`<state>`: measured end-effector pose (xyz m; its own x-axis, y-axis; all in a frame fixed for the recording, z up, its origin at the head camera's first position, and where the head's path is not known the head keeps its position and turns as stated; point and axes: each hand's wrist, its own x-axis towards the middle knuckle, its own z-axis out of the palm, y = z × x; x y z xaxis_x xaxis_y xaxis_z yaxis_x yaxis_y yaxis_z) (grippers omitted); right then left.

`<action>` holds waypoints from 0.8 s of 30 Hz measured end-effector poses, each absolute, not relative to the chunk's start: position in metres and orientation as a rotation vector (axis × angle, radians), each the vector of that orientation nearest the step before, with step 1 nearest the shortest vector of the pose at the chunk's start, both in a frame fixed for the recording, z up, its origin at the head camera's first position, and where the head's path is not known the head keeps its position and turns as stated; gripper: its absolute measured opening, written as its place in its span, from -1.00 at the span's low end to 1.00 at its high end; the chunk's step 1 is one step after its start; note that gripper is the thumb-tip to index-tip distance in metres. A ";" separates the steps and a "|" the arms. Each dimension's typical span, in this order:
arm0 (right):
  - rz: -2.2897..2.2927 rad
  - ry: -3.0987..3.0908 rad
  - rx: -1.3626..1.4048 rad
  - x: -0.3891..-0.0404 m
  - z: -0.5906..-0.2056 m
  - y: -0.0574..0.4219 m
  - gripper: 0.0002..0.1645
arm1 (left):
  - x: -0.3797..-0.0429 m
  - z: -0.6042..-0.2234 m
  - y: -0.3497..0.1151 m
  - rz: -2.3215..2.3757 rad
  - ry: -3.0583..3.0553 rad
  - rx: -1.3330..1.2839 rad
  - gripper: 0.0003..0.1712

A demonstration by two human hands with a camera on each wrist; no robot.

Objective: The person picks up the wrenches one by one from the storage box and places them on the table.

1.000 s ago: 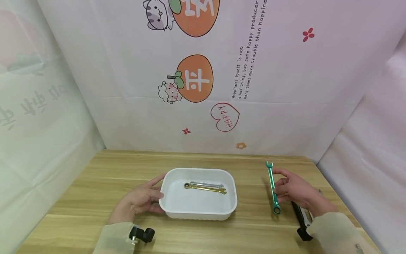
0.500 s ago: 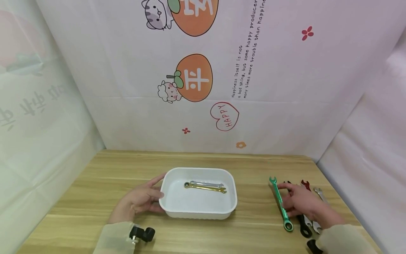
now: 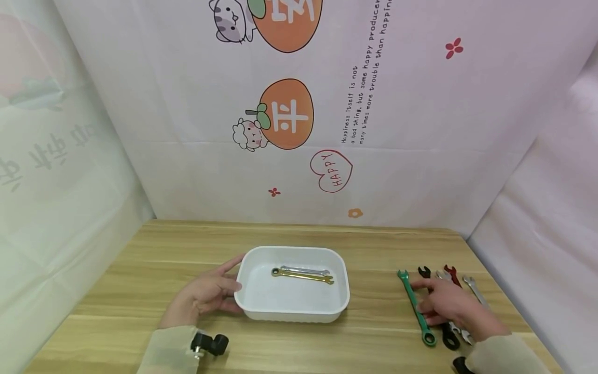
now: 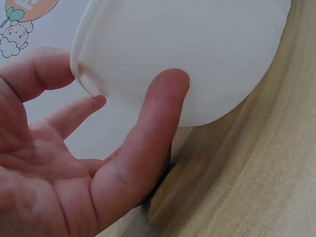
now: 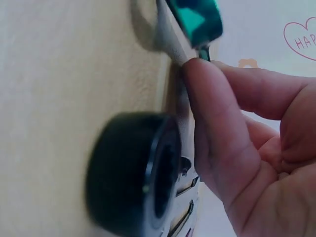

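Observation:
A white plastic box (image 3: 291, 305) stands mid-table. In it lie a gold wrench (image 3: 303, 277) and a silver wrench (image 3: 303, 270). My left hand (image 3: 207, 293) holds the box's left end, fingers and thumb against the rim and outer wall; the left wrist view shows the thumb (image 4: 163, 108) on the wall. At the right, my right hand (image 3: 448, 301) pinches a green combination wrench (image 3: 423, 323) by its shaft, low over or on the table. In the right wrist view, thumb and forefinger meet beside the shaft, with the green end (image 5: 200, 22) above them.
Beneath and beside the right hand lie several wrenches: a black one (image 3: 450, 340), a red one (image 3: 451, 271) and silver ones, such as the outermost silver wrench (image 3: 474, 287). The right hand partly hides them. A printed white cloth (image 3: 397, 182) closes off the table's back and sides.
My right hand has moved down and slightly right with the green wrench, towards the other wrenches, most of it in the first half second. The left hand and the box have stayed put.

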<state>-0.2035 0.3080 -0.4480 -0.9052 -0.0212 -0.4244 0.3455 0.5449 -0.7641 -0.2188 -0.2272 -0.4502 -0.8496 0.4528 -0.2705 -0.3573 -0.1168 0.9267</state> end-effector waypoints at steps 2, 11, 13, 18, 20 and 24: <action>-1.297 2.415 0.272 -0.203 -0.447 0.308 -0.29 | -0.219 -0.450 -0.227 2.010 1.628 0.107 0.02; -1.372 2.380 0.231 -0.201 -0.447 0.313 -0.44 | -0.218 -0.450 -0.227 2.011 1.624 0.106 0.02; -1.498 2.256 0.207 -0.200 -0.447 0.315 -0.34 | -0.218 -0.450 -0.226 2.012 1.624 0.104 0.02; -1.665 2.049 0.180 -0.197 -0.450 0.318 -0.21 | -0.218 -0.449 -0.226 2.012 1.621 0.100 0.02; -1.682 2.051 0.192 -0.197 -0.451 0.319 -0.20 | -0.218 -0.449 -0.226 2.012 1.622 0.100 0.02; -1.682 2.084 0.219 -0.196 -0.449 0.321 -0.22 | -0.218 -0.449 -0.226 2.011 1.626 0.104 0.03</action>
<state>-0.1961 0.3206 -0.4495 -0.8858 -0.1550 -0.4374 0.3948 0.2436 -0.8859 -0.2181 -0.2256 -0.4487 -0.8477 0.4550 -0.2727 -0.3620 -0.1204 0.9244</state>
